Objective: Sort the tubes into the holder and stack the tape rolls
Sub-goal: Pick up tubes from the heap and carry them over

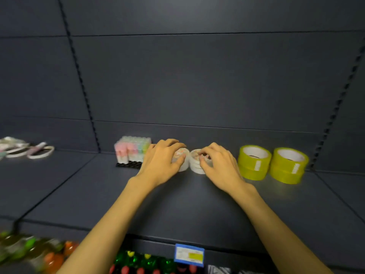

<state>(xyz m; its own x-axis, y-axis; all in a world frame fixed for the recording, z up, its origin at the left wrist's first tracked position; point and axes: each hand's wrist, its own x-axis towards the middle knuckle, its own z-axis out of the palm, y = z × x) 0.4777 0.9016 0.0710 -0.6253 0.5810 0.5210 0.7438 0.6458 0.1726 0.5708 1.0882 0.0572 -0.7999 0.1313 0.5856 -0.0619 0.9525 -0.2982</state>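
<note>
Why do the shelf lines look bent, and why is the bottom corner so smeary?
Head view: the wide lens bows the shelf edges; the bottles at bottom left are blurred; light is dim and even, with the hands and yellow tape rolls fairly sharp.

1. A dark shelf carries everything, its slotted uprights rising at 11 and 2 o'clock.
2. A blue-framed price label sits on its front edge at 6 o'clock.
3. Blurred bottles show at 7 o'clock.
4. Flat white rings lie at 9 o'clock.
</note>
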